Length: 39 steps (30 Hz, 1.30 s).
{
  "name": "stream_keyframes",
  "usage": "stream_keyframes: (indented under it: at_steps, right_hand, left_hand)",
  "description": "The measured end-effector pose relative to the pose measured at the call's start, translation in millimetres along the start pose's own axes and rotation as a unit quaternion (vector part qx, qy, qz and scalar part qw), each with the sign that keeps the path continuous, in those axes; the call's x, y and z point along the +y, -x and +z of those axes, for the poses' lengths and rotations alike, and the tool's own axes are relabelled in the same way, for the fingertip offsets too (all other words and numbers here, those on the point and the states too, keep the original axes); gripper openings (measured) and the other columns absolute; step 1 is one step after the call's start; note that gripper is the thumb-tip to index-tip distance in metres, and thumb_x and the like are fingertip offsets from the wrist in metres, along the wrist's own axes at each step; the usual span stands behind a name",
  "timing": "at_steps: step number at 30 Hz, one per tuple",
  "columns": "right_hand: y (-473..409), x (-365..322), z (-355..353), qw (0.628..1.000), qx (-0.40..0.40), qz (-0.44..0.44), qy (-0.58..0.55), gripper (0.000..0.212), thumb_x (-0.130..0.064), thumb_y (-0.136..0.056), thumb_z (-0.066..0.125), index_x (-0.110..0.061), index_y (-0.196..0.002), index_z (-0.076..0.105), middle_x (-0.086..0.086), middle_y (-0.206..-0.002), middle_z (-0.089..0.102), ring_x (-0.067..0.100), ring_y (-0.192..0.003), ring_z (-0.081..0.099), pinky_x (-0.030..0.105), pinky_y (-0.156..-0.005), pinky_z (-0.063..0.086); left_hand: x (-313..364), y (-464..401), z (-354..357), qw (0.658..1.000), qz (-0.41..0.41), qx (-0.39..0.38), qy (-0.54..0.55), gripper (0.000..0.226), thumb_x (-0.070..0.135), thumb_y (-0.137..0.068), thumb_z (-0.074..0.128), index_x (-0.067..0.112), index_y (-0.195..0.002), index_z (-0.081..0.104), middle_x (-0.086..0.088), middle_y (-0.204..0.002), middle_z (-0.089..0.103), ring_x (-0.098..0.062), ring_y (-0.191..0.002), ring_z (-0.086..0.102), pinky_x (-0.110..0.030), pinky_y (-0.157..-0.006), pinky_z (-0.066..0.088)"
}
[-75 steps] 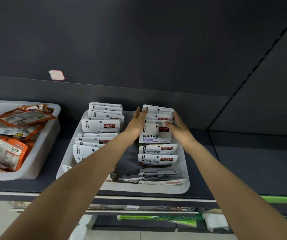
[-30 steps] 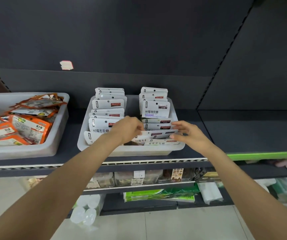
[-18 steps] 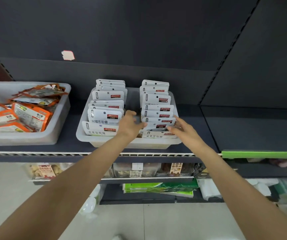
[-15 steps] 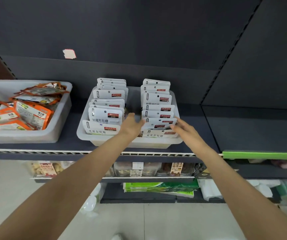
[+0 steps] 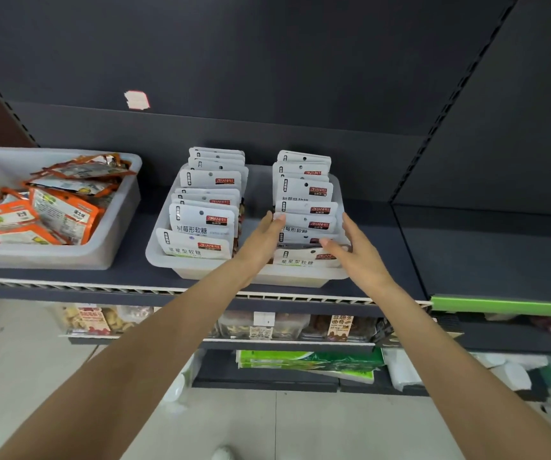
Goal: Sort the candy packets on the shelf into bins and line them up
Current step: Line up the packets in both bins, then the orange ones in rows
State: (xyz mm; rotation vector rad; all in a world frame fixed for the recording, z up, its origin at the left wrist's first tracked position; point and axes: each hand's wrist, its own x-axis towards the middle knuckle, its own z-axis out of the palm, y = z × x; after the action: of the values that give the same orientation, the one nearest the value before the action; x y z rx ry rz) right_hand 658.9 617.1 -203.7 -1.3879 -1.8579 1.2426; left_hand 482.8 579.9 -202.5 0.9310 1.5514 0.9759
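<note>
A translucent white bin [image 5: 201, 272] on the dark shelf holds two upright rows of white candy packets, a left row [image 5: 202, 220] and a right row [image 5: 307, 207]. My left hand [image 5: 262, 240] reaches between the rows, its straight fingers touching the left edge of the right row's front packets. On that row's right edge my right hand [image 5: 355, 252] has its fingers spread, its thumb against a front packet. Neither hand is closed around a packet.
A second white bin [image 5: 108, 240] at the left holds a loose heap of orange snack packets [image 5: 58, 207]. The shelf's bare dark surface [image 5: 483, 247] stretches to the right. Lower shelves with packaged goods and the tiled floor lie below.
Both hands slid from the row's back to its front packets, then a little up along its sides. The view pulled back and down, showing the lower shelves and floor.
</note>
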Motion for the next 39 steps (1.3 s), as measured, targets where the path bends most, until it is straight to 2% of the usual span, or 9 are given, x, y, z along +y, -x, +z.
stream_keyframes:
  at_steps: [5, 9, 13, 17, 20, 25, 29, 33, 39]
  right_hand:
    - [3.3, -7.7, 0.5, 0.996, -0.091, -0.007, 0.002, 0.084, -0.032, -0.085, 0.067, -0.032, -0.149, 0.013, -0.020, -0.131, 0.039, -0.001, -0.121, 0.038, 0.020, -0.103, 0.030]
    - [-9.3, -9.3, 3.3, 0.999, -0.041, -0.009, 0.007, 0.083, -0.024, -0.083, 0.071, -0.026, -0.149, 0.021, -0.018, -0.122, 0.042, 0.001, -0.115, 0.041, 0.017, -0.095, 0.034]
    - [-33.5, -14.3, 4.4, 0.999, 0.039, -0.011, -0.007, 0.071, -0.021, -0.084, 0.070, -0.020, -0.145, 0.034, -0.005, -0.128, 0.053, 0.006, -0.110, 0.049, 0.018, -0.090, 0.040]
    - [-47.8, -12.6, 10.7, 0.999, 0.035, -0.017, 0.033, 0.074, -0.023, -0.087, 0.068, -0.024, -0.148, 0.025, 0.001, -0.136, 0.051, 0.016, -0.123, 0.050, 0.029, -0.098, 0.042]
    - [-47.4, -10.8, 9.9, 1.000, 0.012, -0.003, -0.008, 0.080, -0.012, -0.084, 0.069, -0.029, -0.146, 0.022, -0.005, -0.131, 0.053, 0.014, -0.120, 0.052, 0.031, -0.097, 0.045]
    - [-46.7, -5.5, 6.2, 0.996, -0.031, 0.044, -0.065, 0.092, -0.004, -0.075, 0.077, -0.030, -0.143, 0.020, -0.005, -0.124, 0.057, 0.014, -0.117, 0.054, 0.038, -0.100, 0.046]
    - [-37.4, -8.3, 1.6, 0.997, -0.050, 0.028, -0.052, 0.103, -0.007, -0.072, 0.080, -0.026, -0.147, 0.012, -0.011, -0.122, 0.055, 0.006, -0.114, 0.053, 0.026, -0.096, 0.045]
    - [-37.0, -18.1, -0.1, 0.998, -0.051, -0.046, -0.002, 0.092, -0.014, -0.071, 0.082, -0.029, -0.141, 0.024, -0.015, -0.131, 0.036, 0.000, -0.122, 0.037, 0.026, -0.105, 0.035]
    - [-43.5, -23.6, -4.7, 0.995, -0.037, 0.019, -0.096, 0.060, -0.036, -0.093, 0.055, -0.036, -0.145, 0.025, -0.016, -0.134, 0.045, 0.004, -0.118, 0.046, 0.025, -0.095, 0.037]
  left_hand:
    - [-3.0, -11.8, 2.8, 0.998, -0.012, -0.036, 0.044, 0.080, 0.078, -0.073, 0.043, 0.047, -0.144, 0.025, 0.010, -0.147, 0.041, -0.018, -0.136, 0.037, -0.050, -0.112, 0.029]
    - [2.2, -18.3, 0.5, 0.987, 0.006, -0.048, 0.156, 0.043, 0.045, -0.097, 0.044, 0.033, -0.138, 0.043, 0.001, -0.130, 0.060, -0.020, -0.116, 0.059, -0.045, -0.093, 0.051]
    - [17.3, -33.0, -2.1, 0.981, -0.003, -0.019, 0.193, 0.043, 0.043, -0.099, 0.040, 0.023, -0.136, 0.047, -0.009, -0.123, 0.062, -0.025, -0.108, 0.062, -0.039, -0.086, 0.054]
    - [16.8, -35.2, 1.7, 0.995, -0.006, 0.016, 0.096, 0.049, 0.043, -0.102, 0.031, 0.026, -0.148, 0.026, 0.007, -0.131, 0.050, -0.010, -0.116, 0.050, -0.022, -0.088, 0.035]
    - [3.2, -37.8, 7.4, 0.992, -0.029, 0.026, 0.118, 0.058, 0.050, -0.100, 0.026, 0.028, -0.152, 0.012, 0.002, -0.150, 0.037, -0.018, -0.131, 0.041, -0.024, -0.088, 0.031]
    - [4.3, -40.4, 7.6, 0.987, -0.013, -0.040, 0.152, 0.052, 0.055, -0.099, 0.021, 0.029, -0.138, 0.044, -0.001, -0.128, 0.060, -0.009, -0.092, 0.065, -0.023, -0.072, 0.053]
    - [4.6, -33.1, 5.0, 0.992, -0.003, -0.074, 0.099, 0.055, 0.055, -0.098, 0.024, 0.032, -0.148, 0.026, 0.001, -0.144, 0.046, -0.016, -0.120, 0.055, -0.029, -0.093, 0.047]
    - [12.4, -30.9, 3.2, 0.999, 0.022, 0.003, 0.044, 0.058, 0.044, -0.100, 0.033, 0.031, -0.151, 0.008, 0.001, -0.156, 0.023, -0.022, -0.141, 0.029, -0.040, -0.114, 0.027]
    - [22.2, -33.0, -1.4, 0.999, 0.035, 0.010, 0.037, 0.053, 0.037, -0.103, 0.032, 0.031, -0.151, 0.011, 0.003, -0.153, 0.030, -0.021, -0.140, 0.031, -0.035, -0.109, 0.028]
